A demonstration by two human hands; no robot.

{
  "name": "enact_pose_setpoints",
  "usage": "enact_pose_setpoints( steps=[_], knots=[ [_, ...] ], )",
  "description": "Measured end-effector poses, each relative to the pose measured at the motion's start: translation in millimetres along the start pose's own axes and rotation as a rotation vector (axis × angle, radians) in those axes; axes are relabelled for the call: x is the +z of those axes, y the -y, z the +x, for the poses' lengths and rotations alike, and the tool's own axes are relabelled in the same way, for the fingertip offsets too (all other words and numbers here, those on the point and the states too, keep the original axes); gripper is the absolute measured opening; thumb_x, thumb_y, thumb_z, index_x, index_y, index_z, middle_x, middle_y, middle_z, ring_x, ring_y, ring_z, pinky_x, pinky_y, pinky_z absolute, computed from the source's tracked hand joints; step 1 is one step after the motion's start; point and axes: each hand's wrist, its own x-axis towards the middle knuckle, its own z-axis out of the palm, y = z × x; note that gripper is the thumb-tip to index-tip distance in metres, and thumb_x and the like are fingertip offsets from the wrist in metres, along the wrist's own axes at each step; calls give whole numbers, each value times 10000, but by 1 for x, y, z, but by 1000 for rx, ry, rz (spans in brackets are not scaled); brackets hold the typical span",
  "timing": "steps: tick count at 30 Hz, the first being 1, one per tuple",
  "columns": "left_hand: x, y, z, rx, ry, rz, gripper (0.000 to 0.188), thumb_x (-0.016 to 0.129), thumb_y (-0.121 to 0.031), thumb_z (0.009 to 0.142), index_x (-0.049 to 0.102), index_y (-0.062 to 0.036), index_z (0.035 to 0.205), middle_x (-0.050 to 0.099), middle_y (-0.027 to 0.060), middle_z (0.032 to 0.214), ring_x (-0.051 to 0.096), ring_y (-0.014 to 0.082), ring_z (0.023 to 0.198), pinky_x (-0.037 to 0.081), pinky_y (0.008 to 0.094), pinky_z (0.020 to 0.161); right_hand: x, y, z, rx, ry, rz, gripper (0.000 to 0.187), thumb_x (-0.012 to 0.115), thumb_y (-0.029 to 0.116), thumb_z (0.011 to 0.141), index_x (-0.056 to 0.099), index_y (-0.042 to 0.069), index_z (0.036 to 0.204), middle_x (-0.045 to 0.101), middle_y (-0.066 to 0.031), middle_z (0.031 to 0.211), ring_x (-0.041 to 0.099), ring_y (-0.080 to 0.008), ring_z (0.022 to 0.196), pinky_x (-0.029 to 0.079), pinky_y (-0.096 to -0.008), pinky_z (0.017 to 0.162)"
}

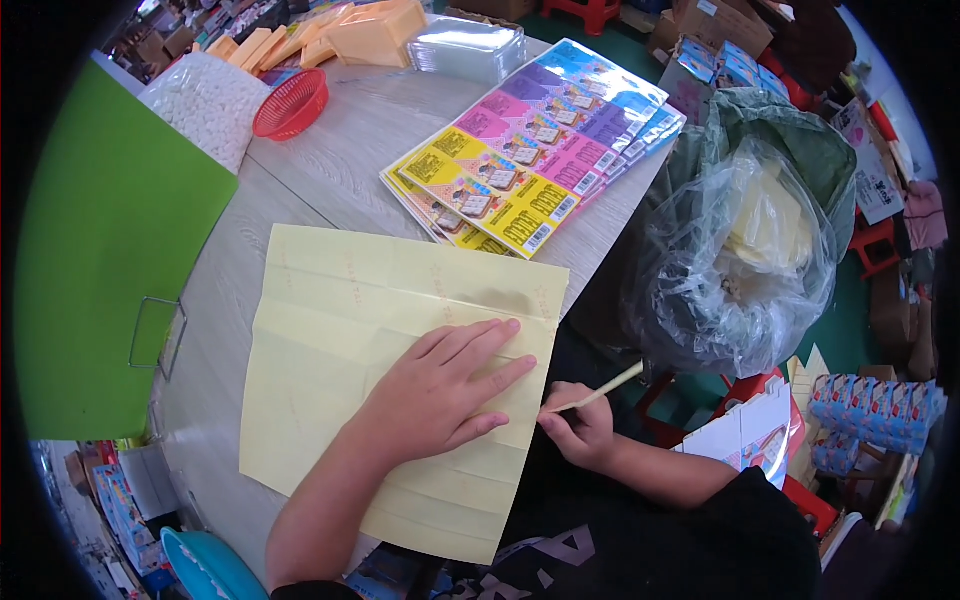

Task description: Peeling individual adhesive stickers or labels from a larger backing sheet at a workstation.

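Note:
A large pale yellow sheet of paper (320,370), creased and marked with faint reddish print, lies at the near edge of the table and reaches past it. My left hand (440,390) rests flat on the sheet's right half, palm down with its fingers spread. Just beyond the sheet's right edge, my right hand (582,425) is closed in a pinch on a narrow pale yellow paper strip (622,380). The strip's free end sticks out up and to the right. Whether its other end still joins the sheet is hidden by my fingers.
Colourful printed sheets (530,150) lie stacked beyond the yellow paper. Behind them are clear plastic trays (468,50), orange boxes (375,30) and a red basket (291,104). A green board (110,260) stands left. A plastic-lined bag (740,290) holding yellow paper sits right.

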Motion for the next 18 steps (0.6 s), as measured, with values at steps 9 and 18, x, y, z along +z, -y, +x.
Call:
enact_pose_setpoints(
  steps=[9,18],
  knots=[
    [0,-2,-2,1,-17,-2,529,597,-371,883,538,-164,1367,404,147,1475,388,303,1350,304,438,1100,-1,-4,-7,550,57,613,185,626,197,943,576,36,1021,621,-35,882,573,-95,735,448,-224,647],
    [1,-1,-4,16,-51,-46,514,605,-341,888,532,-157,1363,415,138,1469,398,293,1346,323,433,1087,-1,4,-6,465,41,569,117,660,129,909,634,27,960,646,-45,878,551,-94,687,434,-232,613]
  ],
)
